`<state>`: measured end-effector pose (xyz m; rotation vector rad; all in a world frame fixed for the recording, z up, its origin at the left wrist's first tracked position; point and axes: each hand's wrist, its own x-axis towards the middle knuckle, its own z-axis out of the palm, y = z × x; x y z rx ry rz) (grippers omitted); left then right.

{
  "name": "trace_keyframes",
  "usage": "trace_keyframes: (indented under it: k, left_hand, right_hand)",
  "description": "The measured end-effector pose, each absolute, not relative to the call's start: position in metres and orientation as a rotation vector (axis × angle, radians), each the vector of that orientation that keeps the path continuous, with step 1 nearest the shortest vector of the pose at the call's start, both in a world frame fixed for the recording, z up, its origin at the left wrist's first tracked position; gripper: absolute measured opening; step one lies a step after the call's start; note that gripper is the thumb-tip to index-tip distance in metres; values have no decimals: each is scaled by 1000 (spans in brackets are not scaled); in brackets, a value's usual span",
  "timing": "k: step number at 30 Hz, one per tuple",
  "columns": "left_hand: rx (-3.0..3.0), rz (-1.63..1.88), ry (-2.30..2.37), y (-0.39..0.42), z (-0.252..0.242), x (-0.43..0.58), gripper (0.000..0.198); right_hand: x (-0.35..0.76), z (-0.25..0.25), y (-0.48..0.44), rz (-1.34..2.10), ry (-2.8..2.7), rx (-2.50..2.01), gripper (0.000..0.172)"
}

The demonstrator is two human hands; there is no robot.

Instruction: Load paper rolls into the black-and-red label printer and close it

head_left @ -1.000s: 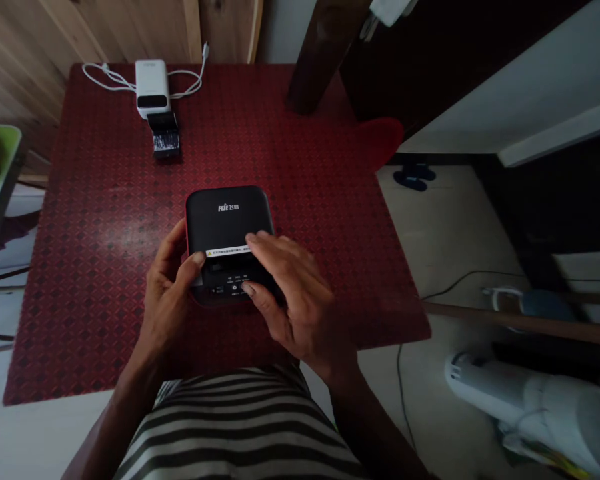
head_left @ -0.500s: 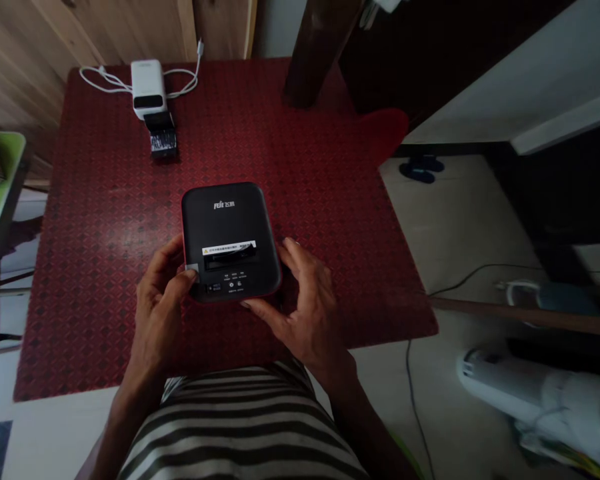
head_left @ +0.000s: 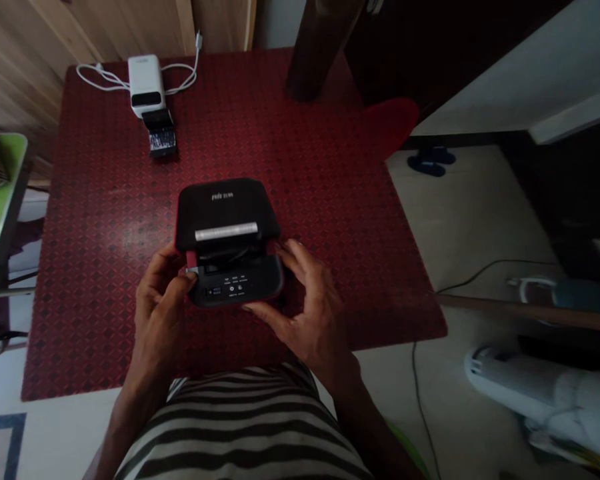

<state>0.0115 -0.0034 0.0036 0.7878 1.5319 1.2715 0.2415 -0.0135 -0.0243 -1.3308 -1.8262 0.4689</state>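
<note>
On the red patterned table [head_left: 330, 167] sits a small black-and-red printer [head_left: 227, 210], its lid raised and a dark gap across its middle. A white sticker strip runs along the lid's near edge. My left hand [head_left: 163, 287] grips the printer's near left side, its thumb on a grey latch [head_left: 191, 273] and its fingers along the edge. Around the near right corner curls my right hand [head_left: 310, 300], thumb at the front edge and fingers on the right side. What lies inside the gap is too dark to tell.
A white device [head_left: 146, 83] with a dark panel, a white cable [head_left: 183, 77] and a black flap lies at the back left. A dark post [head_left: 320, 53] rises at the far edge, with a red chair [head_left: 393, 123] beside it. Slippers [head_left: 430, 161] lie on the floor.
The printer's lid has popped up and shifted away from the front panel, opening a gap. Both hands stay nearly in place; the view has shifted slightly.
</note>
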Motion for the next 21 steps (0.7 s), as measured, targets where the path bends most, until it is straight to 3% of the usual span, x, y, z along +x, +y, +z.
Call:
trace_keyframes:
  k: [8,10,15,21]
  left_hand:
    - [959,1334,1540,-8,-10,11,50]
    - [1064,1355,1534,-9,-12,12,51]
    - [1451,1399,1438,-10,-33,8,68]
    - [1779,1331,1364,-10,-62,-2,94]
  right_hand:
    - [247,-14,-11,477,-1881,-1352,101]
    - [251,-3,-6,442,-1904,-1319,90]
    - [249,32,30,283,-2042,-1140,31]
    - [195,62,95,393,-2678,-1186,31]
